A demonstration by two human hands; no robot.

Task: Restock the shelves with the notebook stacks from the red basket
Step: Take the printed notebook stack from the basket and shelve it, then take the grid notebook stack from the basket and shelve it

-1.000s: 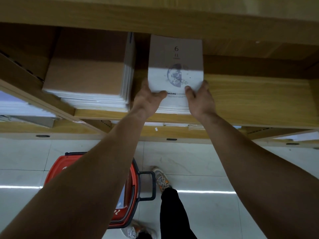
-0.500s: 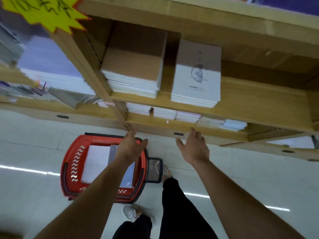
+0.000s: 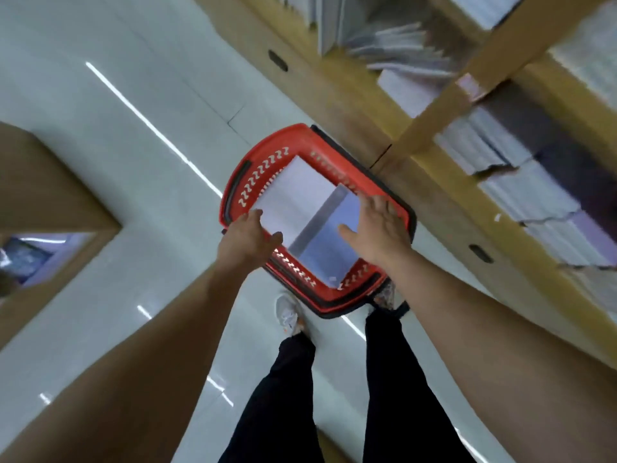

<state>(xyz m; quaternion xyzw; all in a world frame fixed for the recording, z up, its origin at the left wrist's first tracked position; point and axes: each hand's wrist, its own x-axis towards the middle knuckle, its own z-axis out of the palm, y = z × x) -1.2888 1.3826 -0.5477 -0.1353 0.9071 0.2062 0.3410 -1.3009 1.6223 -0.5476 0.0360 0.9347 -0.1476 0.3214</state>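
The red basket (image 3: 277,142) stands on the white floor (image 3: 127,202), just beside the foot of the shelves (image 3: 434,195), and both arms reach down over it. Inside it, a white stack (image 3: 293,192) fills the half toward the far left corner. A bluish notebook (image 3: 320,252) lies lower in the half toward the near right corner, partly in the white stack's shadow.

The left grip (image 3: 250,238) is spread, with fingers straight and thumb out, and holds nothing. It sits over the basket's near left rim, its fingertips at the near edge of the white stack. Whether they touch the cover cannot be told.

The right grip (image 3: 377,232) is also spread and empty, palm turned inward, over the basket's right rim. Its thumb points across the bluish notebook, and the white stack lies between the two grips, nearer the left one.

The shelves run along the right and hold pale notebook piles (image 3: 521,195), blurred. Black-trousered legs (image 3: 283,396) and a light shoe (image 3: 287,312) stand at the basket's near edge.
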